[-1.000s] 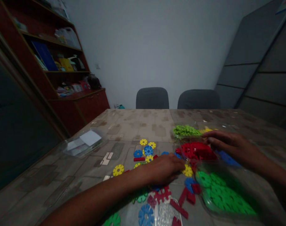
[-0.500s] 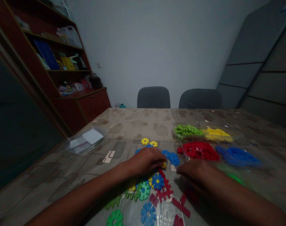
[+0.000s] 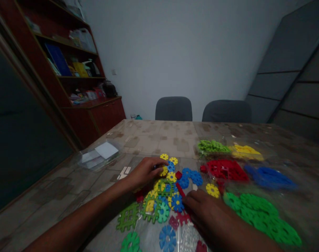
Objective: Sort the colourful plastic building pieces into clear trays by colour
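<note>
Loose plastic pieces lie in a pile at the middle of the table. My left hand is at the upper left of the pile, its fingers bent around the edge of a yellow disc; whether it grips the disc is unclear. My right hand reaches over the lower right of the pile, fingers curled down beside a blue disc and a thin red piece; its fingertips are hidden. Green square lattice pieces lie left of a light blue disc. A single yellow disc rests above my right hand.
Clear trays on the right hold light green pieces, yellow pieces, red pieces, blue pieces and green discs. A clear tray with white cards sits at the left. Two grey chairs stand behind the table.
My left hand has moved left and up, uncovering yellow discs and lattice pieces. My right hand has moved left and down over the red pieces, and the green discs at the right now show.
</note>
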`<state>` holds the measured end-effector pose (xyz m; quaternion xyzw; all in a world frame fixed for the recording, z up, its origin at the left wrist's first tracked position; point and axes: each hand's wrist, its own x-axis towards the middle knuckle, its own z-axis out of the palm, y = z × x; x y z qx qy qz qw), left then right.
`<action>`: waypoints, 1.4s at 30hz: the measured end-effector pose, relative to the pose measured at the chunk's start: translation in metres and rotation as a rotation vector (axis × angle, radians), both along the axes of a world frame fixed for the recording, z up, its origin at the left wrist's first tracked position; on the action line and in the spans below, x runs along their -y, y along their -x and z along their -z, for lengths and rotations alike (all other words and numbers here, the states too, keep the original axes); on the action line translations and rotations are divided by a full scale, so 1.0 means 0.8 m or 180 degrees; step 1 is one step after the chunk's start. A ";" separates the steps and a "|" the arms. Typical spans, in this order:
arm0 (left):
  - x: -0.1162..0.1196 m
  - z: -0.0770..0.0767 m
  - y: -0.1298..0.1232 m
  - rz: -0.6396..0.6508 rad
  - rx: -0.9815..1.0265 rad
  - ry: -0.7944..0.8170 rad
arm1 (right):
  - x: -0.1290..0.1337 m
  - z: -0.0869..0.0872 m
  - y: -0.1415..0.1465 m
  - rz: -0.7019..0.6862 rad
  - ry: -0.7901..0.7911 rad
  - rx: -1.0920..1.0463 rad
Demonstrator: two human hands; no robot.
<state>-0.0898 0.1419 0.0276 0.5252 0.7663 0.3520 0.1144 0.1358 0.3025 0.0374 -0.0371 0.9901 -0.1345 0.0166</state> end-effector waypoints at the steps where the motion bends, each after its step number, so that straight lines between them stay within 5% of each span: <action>1: 0.001 0.000 0.006 -0.0114 0.0002 -0.0008 | 0.001 0.001 0.000 -0.0008 -0.0064 0.0023; 9: 0.010 -0.001 0.015 -0.0045 0.0288 0.0135 | -0.003 -0.002 0.007 0.0145 -0.0256 -0.0031; 15: 0.007 0.003 -0.005 0.0238 0.0530 0.0271 | 0.010 0.012 0.004 -0.0272 0.0191 -0.0536; 22: 0.006 0.005 -0.019 0.0487 0.0632 0.0458 | 0.000 0.020 0.012 0.0205 -0.0405 -0.0498; 26: 0.008 -0.004 -0.008 0.0523 0.0350 0.0538 | 0.010 0.025 0.015 -0.0191 -0.0059 -0.0639; 31: 0.025 -0.021 0.017 0.0652 0.0394 0.0870 | 0.024 0.046 0.026 -0.0339 -0.0327 -0.0876; 42: 0.025 -0.012 0.016 0.0558 0.0288 0.0925 | 0.023 0.018 0.040 -0.0060 -0.0603 -0.0322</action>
